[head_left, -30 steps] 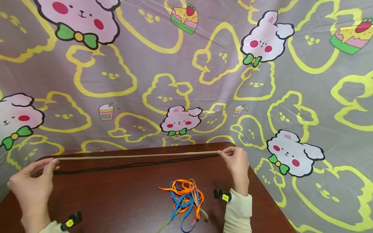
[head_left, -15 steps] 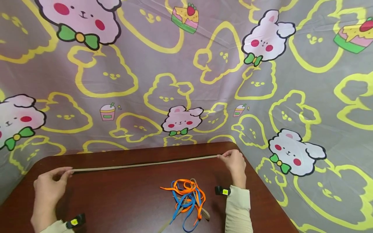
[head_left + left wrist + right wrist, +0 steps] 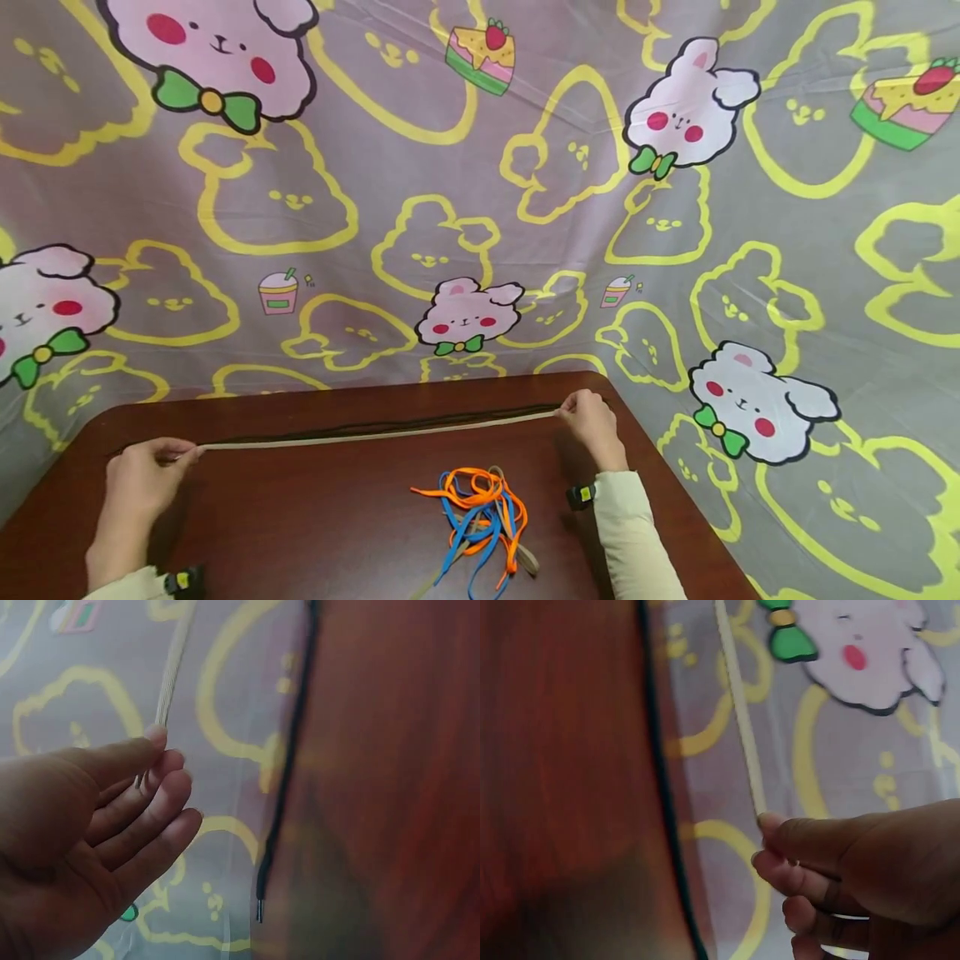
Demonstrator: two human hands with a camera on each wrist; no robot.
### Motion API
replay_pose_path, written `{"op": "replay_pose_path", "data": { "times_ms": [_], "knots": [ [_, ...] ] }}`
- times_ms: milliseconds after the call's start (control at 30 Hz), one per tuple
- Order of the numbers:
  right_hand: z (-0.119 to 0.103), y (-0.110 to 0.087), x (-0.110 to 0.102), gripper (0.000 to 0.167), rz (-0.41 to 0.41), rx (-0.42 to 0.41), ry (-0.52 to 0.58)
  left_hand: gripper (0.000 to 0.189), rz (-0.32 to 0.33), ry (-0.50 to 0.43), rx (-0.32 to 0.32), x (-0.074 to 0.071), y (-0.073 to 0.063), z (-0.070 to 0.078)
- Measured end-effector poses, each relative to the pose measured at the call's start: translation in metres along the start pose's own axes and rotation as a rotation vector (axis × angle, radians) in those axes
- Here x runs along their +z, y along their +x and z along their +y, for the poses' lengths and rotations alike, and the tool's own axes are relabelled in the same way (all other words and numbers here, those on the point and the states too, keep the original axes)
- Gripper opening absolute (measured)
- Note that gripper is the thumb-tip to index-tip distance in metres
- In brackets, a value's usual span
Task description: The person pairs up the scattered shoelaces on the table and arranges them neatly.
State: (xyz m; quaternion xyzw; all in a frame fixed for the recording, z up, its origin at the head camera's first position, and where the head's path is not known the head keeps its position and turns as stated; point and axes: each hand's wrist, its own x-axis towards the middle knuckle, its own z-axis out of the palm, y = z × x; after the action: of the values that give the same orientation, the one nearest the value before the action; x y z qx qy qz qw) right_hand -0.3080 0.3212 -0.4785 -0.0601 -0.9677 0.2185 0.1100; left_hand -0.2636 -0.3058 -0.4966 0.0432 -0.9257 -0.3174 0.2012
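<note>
A beige shoelace (image 3: 375,435) is stretched nearly straight between my two hands, just above the far part of the table. My left hand (image 3: 146,487) pinches its left end between thumb and forefinger; in the left wrist view the other fingers are loosely bent. The right end is pinched by the thumb and forefinger of my right hand (image 3: 592,427). Behind the beige lace, a dark shoelace (image 3: 450,416) lies along the table's far side. Its metal-tipped end (image 3: 259,909) shows in the left wrist view, beyond my fingers.
A tangled pile of orange, blue and tan shoelaces (image 3: 483,521) lies on the brown table (image 3: 315,508), nearer to me and right of the middle. A grey cloth (image 3: 360,175) printed with cartoon bunnies hangs behind the table and along its right side.
Both hands have lowered the beige shoelace and brought it nearer to me, so it now passes in front of the dark one. My left hand has also shifted right.
</note>
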Motion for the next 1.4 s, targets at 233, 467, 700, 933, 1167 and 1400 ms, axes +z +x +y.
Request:
{"op": "replay_pose_path", "data": {
  "times_ms": [233, 467, 700, 933, 1167, 1400],
  "knots": [
    [0.012, 0.015, 0.012, 0.021, -0.033, -0.058, -0.051, 0.016, -0.087, 0.063, 0.096, 0.008, 0.009, -0.011],
    [0.021, 0.024, 0.027, 0.022, -0.067, -0.108, -0.120, 0.010, -0.185, 0.099, 0.132, 0.015, 0.020, -0.018],
    [0.028, 0.029, 0.040, 0.020, -0.116, -0.152, -0.125, 0.009, -0.263, 0.130, 0.125, 0.017, 0.026, -0.023],
    [0.028, 0.028, 0.045, 0.016, -0.141, -0.171, -0.146, 0.010, -0.374, 0.157, 0.076, 0.021, 0.027, -0.027],
    [0.029, 0.031, 0.047, 0.015, -0.096, -0.169, -0.109, 0.010, -0.417, 0.187, 0.062, 0.024, 0.033, -0.030],
    [0.032, 0.030, 0.051, 0.008, -0.076, -0.166, -0.028, 0.010, -0.457, 0.236, 0.070, 0.024, 0.039, -0.028]
  ]
}}
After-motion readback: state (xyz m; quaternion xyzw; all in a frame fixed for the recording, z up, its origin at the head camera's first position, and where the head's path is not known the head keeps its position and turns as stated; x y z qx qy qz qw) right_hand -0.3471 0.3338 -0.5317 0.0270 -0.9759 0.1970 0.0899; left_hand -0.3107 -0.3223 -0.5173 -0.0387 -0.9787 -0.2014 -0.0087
